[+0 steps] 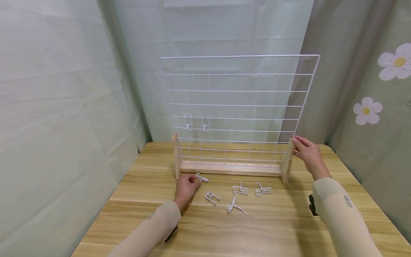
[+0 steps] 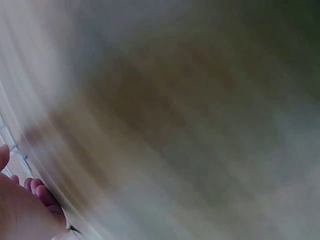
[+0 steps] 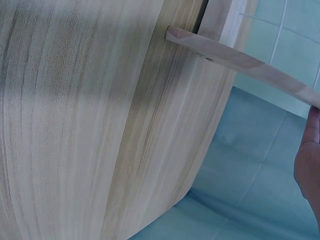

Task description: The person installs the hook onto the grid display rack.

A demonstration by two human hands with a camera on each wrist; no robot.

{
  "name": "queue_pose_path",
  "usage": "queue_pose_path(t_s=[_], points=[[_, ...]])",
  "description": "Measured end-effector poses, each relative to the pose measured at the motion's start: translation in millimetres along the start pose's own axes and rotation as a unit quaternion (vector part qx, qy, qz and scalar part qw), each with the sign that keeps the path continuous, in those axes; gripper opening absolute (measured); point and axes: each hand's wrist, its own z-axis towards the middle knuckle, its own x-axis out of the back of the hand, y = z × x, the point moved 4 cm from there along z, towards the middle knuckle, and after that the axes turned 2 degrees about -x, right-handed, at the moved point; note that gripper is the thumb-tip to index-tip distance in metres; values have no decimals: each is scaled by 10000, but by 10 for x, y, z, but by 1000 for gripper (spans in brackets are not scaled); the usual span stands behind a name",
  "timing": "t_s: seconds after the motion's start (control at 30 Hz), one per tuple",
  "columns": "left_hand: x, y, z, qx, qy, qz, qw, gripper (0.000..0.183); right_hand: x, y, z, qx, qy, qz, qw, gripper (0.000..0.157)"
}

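Note:
A white wire grid panel (image 1: pixel 231 91) stands upright in a wooden base with two side posts. At the right post (image 1: pixel 288 162), my right hand (image 1: pixel 309 153) pinches the top between thumb and fingers; the right wrist view catches part of this hand (image 3: pixel 310 165) at the post's end (image 3: pixel 250 65). Low at the left, my left hand (image 1: pixel 186 187) has its fingertips at a white wire hook (image 1: pixel 203 178) on the table; whether they pinch it is unclear. The left wrist view is mostly blurred, showing this hand (image 2: pixel 30 210) with several fingers curled.
Two white hooks (image 1: pixel 188 124) hang on the grid's left side. Several loose hooks (image 1: pixel 240 189) lie on the wood-grain table (image 1: pixel 273 228) in front of the base. Pale curtains (image 1: pixel 64 107) surround the table at the left, back and right.

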Motion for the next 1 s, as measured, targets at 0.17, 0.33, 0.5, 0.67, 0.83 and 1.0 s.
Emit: queue_pose_path(t_s=[0.17, 0.33, 0.5, 0.67, 0.83, 1.0], points=[[47, -50, 20, -40, 69, 271, 9996, 21, -1, 2, -7, 34, -14, 32, 10000, 66], [93, -100, 62, 10, 116, 372, 9992, 20, 4, -3, -8, 29, -43, 94, 9999, 67], [57, -77, 83, -38, -189, 180, 9997, 21, 9, 5, -1, 21, -69, 117, 9999, 67], [8, -79, 94, 156, -361, 6, 9992, 19, 1, 6, -5, 26, -89, 107, 9999, 65], [-9, -62, 102, 78, -450, -113, 9989, 11, 12, 8, -8, 33, -86, 274, 9996, 56], [-18, -39, 110, -160, -504, -114, 9985, 6, 16, 0, -18, 36, -79, 360, 9993, 58]])
